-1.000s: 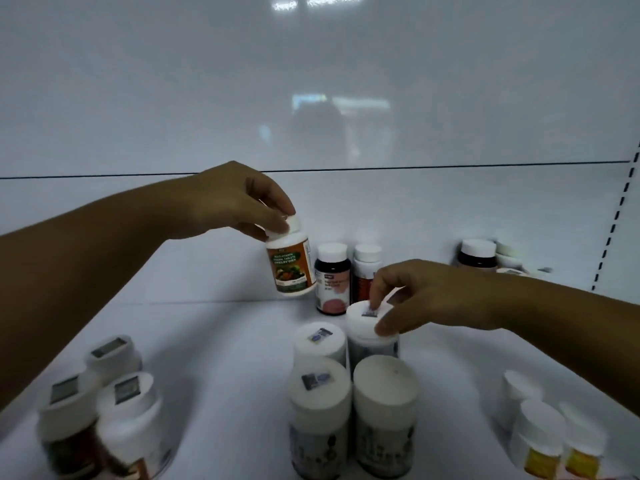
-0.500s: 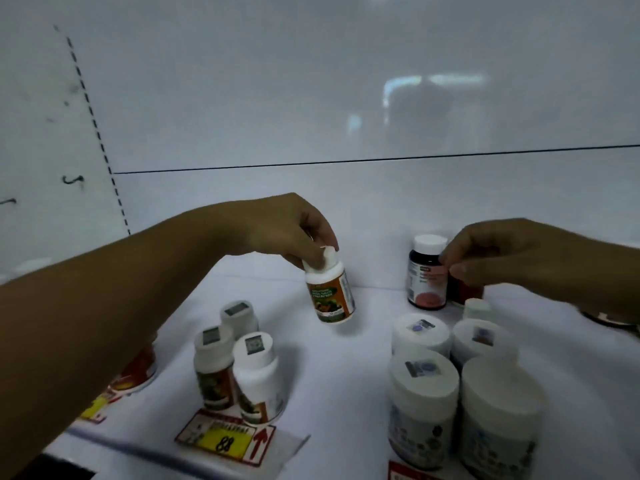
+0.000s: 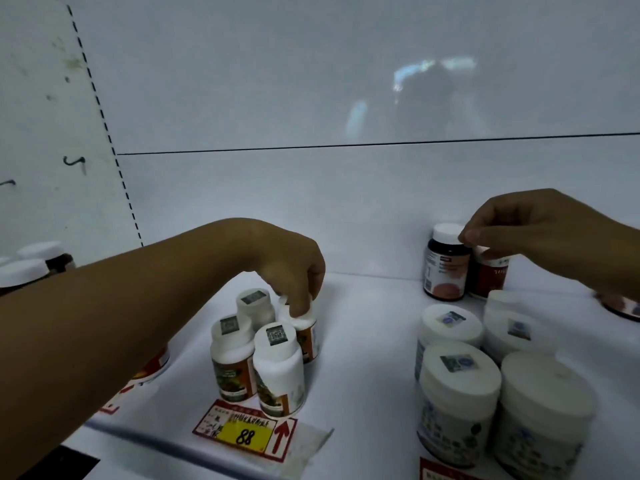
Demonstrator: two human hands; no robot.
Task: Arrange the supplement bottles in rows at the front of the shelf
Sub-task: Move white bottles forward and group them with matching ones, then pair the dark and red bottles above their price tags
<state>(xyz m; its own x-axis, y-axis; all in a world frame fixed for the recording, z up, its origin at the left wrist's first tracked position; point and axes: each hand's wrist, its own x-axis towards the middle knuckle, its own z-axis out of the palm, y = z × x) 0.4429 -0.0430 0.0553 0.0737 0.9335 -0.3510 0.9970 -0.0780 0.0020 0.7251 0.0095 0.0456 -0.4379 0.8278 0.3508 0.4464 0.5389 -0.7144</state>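
While your arms reach in over the white shelf [image 3: 363, 341], the biggest things on it are four wide white-lidded jars [image 3: 460, 400] in a two-by-two block at front right. Next down, the dark bottle [image 3: 446, 268] with white cap stands at the back right, touching a red-labelled bottle [image 3: 490, 277] beside it. Your right hand [image 3: 540, 233] hovers over those two, fingertips pinched together at the dark bottle's cap edge; can't tell if the grip actually has the cap. Front centre: three small white bottles [image 3: 277, 368] with orange-brown labels, upright, packed close. Your left hand [image 3: 291, 268] comes down from above, grip closed on the cap of a fourth small bottle [image 3: 304, 336], which sits at the back right of that cluster, touching its neighbours. Whether its base is on the shelf is hidden. A red-and-yellow price tag [image 3: 247, 433] reading 88 lies at the shelf's front edge just below the cluster.
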